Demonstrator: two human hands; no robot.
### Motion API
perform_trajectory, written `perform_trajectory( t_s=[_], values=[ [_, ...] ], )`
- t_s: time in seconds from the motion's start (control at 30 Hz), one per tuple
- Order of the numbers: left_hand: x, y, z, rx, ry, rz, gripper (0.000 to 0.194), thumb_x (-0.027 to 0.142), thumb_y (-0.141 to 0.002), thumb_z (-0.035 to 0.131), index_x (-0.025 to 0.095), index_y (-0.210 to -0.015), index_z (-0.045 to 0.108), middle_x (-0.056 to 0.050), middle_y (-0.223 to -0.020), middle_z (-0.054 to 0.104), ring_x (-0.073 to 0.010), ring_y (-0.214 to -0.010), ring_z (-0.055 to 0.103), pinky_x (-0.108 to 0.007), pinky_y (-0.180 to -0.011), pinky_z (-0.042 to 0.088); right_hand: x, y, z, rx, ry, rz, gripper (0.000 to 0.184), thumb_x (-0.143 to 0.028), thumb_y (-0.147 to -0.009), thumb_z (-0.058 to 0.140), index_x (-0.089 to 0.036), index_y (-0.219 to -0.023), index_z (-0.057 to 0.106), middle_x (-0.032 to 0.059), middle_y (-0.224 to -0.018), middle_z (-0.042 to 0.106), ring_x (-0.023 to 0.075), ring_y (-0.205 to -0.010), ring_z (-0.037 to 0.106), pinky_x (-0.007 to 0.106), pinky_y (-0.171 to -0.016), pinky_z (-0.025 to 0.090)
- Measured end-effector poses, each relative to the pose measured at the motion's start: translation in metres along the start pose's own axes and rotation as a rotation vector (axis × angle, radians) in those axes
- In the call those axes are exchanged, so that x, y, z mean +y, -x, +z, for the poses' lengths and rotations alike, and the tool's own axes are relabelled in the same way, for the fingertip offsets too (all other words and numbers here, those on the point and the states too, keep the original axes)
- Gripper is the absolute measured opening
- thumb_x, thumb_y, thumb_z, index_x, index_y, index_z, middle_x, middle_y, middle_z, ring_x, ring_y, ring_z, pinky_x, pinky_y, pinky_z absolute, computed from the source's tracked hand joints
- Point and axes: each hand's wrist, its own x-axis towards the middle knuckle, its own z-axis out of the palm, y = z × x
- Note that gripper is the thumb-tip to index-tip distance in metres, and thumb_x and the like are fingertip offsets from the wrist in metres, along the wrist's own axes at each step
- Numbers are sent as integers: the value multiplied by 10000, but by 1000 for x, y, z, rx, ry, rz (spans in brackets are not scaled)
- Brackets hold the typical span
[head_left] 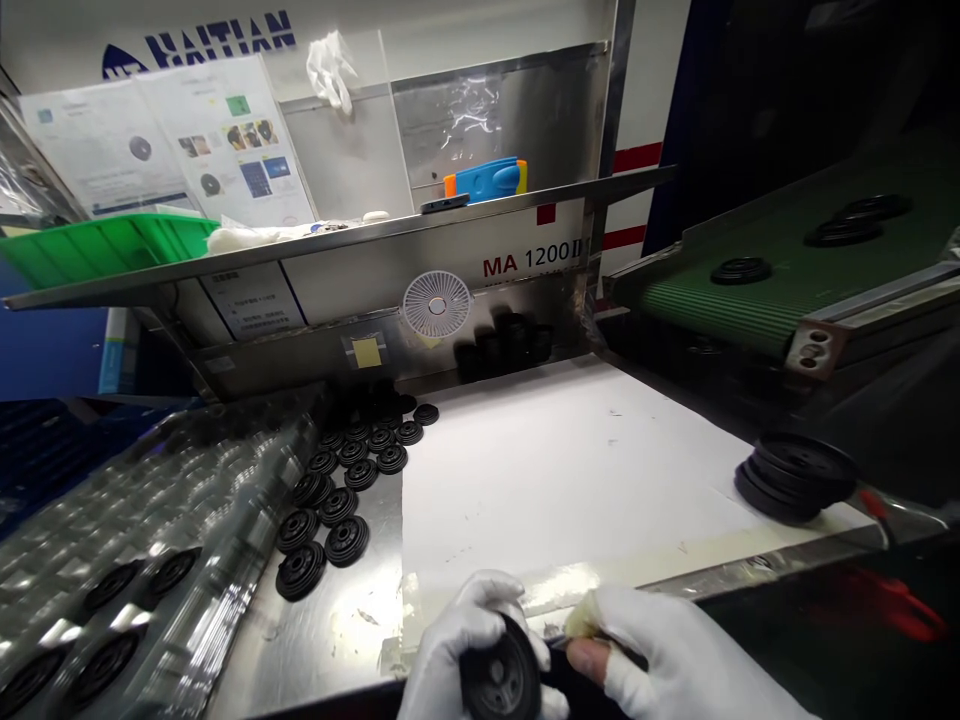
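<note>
While the left hand [457,650] grasps a black molded wheel-shaped part [501,675] at the near edge of the steel table [352,620], its white-gloved fingers wrap the rim and the part's ribbed face tilts up toward the camera. The right hand [667,650], also white-gloved, curls just beside the part, with a bare fingertip showing through the glove and a pale wad [583,615] at the fingers; what it grips there, if anything, is too hidden to tell.

Rows of matching black parts [337,470] lie flat on the table to the left, beside a clear plastic sheet [135,520] with more of them under or on it. A white sheet [570,480] covers the table ahead, and a leaning stack of parts [795,478] sits at its right end. To the right, a green belt conveyor [787,285] carries three parts. Behind, a steel panel marked MA 1200 [532,262] bears a small white fan [436,305], and a shelf [375,238] above it holds a green tray [112,245].
</note>
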Motion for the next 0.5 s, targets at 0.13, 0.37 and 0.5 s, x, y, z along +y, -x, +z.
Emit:
perform_trajectory(
  t_s=[0.13, 0.37, 0.5],
  values=[
    [3, -2, -10, -20, -215, -4, 559, -7, -357, 434, 177, -857, 602, -16, -682, 589, -199, -721, 553, -320, -636, 392, -15, -5, -5, -7, 118, 46, 101, -308, -745, 546, -258, -658, 554, -54, -620, 593, 130, -588, 524, 210, -496, 324],
    [12, 7, 3, -9, -304, 8, 567, -15, -353, 411, 175, -848, 613, -19, -696, 609, -193, -743, 546, -324, -711, 367, -18, -13, -7, -65, 178, 30, 116, -304, -726, 536, -273, -624, 582, -54, -621, 603, 125, -574, 528, 215, -472, 273],
    [8, 2, -1, -14, -302, 34, 576, -40, -344, 419, 185, -837, 614, 3, -635, 604, -211, -758, 556, -351, -743, 369, -20, -10, -8, -78, 204, 43, 109, -302, -703, 565, -278, -597, 579, -68, -596, 601, 116, -540, 523, 220, -453, 248]
  ],
)
